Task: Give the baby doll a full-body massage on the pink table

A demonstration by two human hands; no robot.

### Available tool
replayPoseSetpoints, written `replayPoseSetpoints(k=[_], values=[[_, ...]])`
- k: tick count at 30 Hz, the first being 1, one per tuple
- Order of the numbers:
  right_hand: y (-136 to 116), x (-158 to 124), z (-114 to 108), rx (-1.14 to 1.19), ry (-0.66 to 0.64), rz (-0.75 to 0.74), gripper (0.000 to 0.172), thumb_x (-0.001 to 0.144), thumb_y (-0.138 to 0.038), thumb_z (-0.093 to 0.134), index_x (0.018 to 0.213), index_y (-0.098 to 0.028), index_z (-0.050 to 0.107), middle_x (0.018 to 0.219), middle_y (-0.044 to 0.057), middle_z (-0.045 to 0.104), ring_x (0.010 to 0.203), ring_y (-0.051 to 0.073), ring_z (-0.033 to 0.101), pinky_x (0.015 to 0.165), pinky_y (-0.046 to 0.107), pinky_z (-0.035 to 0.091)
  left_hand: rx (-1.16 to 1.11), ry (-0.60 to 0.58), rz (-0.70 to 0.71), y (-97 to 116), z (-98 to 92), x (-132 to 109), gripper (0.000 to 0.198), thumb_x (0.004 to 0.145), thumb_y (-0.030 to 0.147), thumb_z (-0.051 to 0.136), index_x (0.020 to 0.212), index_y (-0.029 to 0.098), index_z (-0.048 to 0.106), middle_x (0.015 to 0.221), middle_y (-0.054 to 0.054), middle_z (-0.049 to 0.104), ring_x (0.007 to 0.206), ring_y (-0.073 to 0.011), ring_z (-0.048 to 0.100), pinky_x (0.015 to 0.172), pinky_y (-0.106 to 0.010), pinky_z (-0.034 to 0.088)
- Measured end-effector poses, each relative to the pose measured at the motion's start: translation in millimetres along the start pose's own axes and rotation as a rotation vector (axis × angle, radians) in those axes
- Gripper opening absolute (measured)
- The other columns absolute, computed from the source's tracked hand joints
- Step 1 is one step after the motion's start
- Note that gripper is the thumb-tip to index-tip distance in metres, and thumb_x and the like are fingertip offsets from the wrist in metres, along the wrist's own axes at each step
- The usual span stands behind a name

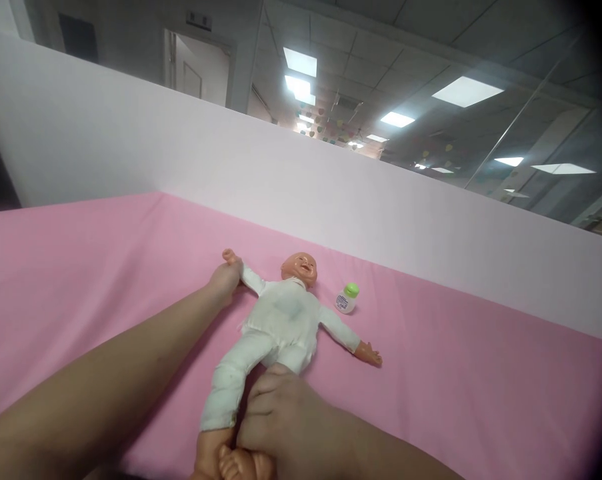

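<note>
A baby doll [285, 310] with a white cloth body and hard plastic head, hands and feet lies face up on a pink sheet [431, 373]. My left hand [225, 281] is closed around the doll's arm on the left, just below its small plastic hand. Lower down, my right hand [288, 417] wraps round the doll's leg on the right, hiding much of it; a plastic foot shows under my fingers. The doll's other arm stretches out to the right, untouched. Beside its head stands a small white bottle [345, 303] with a green cap.
Behind the sheet runs a low white wall [301, 180], close to the doll's head. Above it are a glass pane, lit ceiling panels [467, 91] and a doorway [201, 67] at the upper left.
</note>
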State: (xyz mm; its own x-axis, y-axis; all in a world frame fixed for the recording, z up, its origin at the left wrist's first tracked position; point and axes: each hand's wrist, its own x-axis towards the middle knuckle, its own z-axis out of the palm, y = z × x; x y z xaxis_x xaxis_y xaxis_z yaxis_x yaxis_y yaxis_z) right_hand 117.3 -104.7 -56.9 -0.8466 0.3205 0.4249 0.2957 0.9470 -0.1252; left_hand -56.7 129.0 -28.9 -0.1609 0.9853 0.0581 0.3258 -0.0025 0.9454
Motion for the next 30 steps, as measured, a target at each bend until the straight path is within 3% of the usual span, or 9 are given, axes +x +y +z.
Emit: replayPoseSetpoints(k=[5,9,11,13,16,20,26,30], values=[[-6,10,-14,0.038,0.193,-0.052,0.041,0.088,-0.063,0.064,0.087,-0.022,0.058,0.078,-0.002,0.07,0.083,0.015,0.066,0.089,0.036,0.047,0.035,-0.008,0.054,-3,0.1,-9,0.051,0.098,0.061,0.038,0.111,0.018,0.062,0.092,-0.014,0.074,0.084,-0.0302,0.071,0.069,-0.039,0.054],[-12,12,-39,0.015,0.495,-0.012,0.054,0.08,-0.065,0.072,0.109,-0.021,0.059,0.1,0.006,0.071,0.104,0.024,0.066,0.1,0.042,0.05,0.22,-0.134,0.376,-1,5.3,-32,0.048,0.095,0.06,0.047,0.122,0.023,0.06,0.107,-0.01,0.073,0.096,-0.0301,0.069,0.083,-0.041,0.052],[-8,7,-49,-0.062,0.578,0.088,0.058,0.079,-0.063,0.072,0.118,-0.022,0.059,0.118,0.011,0.066,0.117,0.03,0.062,0.109,0.053,0.045,0.297,-0.255,0.576,2,8.7,-43,0.047,0.094,0.054,0.052,0.131,0.025,0.058,0.118,-0.01,0.071,0.107,-0.0298,0.066,0.092,-0.041,0.05],[3,0,-55,-0.122,0.619,0.216,0.053,0.081,-0.054,0.071,0.122,-0.023,0.059,0.139,0.014,0.055,0.132,0.036,0.052,0.115,0.061,0.037,0.357,-0.336,0.689,5,11.7,-52,0.05,0.093,0.048,0.053,0.138,0.026,0.056,0.127,-0.011,0.067,0.117,-0.0299,0.062,0.099,-0.041,0.047],[25,-9,-56,-0.092,0.591,0.444,0.046,0.082,-0.038,0.072,0.123,-0.024,0.059,0.15,0.014,0.044,0.143,0.037,0.041,0.115,0.061,0.037,0.394,-0.36,0.702,5,13.7,-56,0.053,0.095,0.044,0.051,0.145,0.026,0.052,0.13,-0.012,0.066,0.121,-0.0297,0.061,0.103,-0.042,0.046],[44,-10,-51,-0.012,0.475,0.64,0.045,0.08,-0.028,0.075,0.123,-0.026,0.061,0.144,0.013,0.05,0.141,0.032,0.044,0.114,0.052,0.042,0.406,-0.364,0.698,3,11.9,-54,0.054,0.093,0.042,0.053,0.145,0.026,0.051,0.129,-0.012,0.066,0.12,-0.0292,0.061,0.102,-0.042,0.046],[41,-7,-47,-0.1,0.502,0.533,0.043,0.08,-0.02,0.072,0.121,-0.025,0.062,0.14,0.012,0.053,0.138,0.031,0.046,0.114,0.053,0.042,0.346,-0.361,0.687,6,10.0,-53,0.047,0.092,0.043,0.055,0.135,0.026,0.057,0.121,-0.01,0.069,0.111,-0.0286,0.064,0.094,-0.039,0.048],[28,-3,-48,-0.16,0.596,0.411,0.038,0.085,-0.02,0.068,0.122,-0.025,0.059,0.136,0.014,0.056,0.128,0.029,0.055,0.106,0.052,0.048,0.243,-0.32,0.549,3,9.5,-46,0.038,0.095,0.051,0.048,0.121,0.026,0.06,0.106,-0.006,0.073,0.094,-0.0259,0.068,0.08,-0.036,0.049]])
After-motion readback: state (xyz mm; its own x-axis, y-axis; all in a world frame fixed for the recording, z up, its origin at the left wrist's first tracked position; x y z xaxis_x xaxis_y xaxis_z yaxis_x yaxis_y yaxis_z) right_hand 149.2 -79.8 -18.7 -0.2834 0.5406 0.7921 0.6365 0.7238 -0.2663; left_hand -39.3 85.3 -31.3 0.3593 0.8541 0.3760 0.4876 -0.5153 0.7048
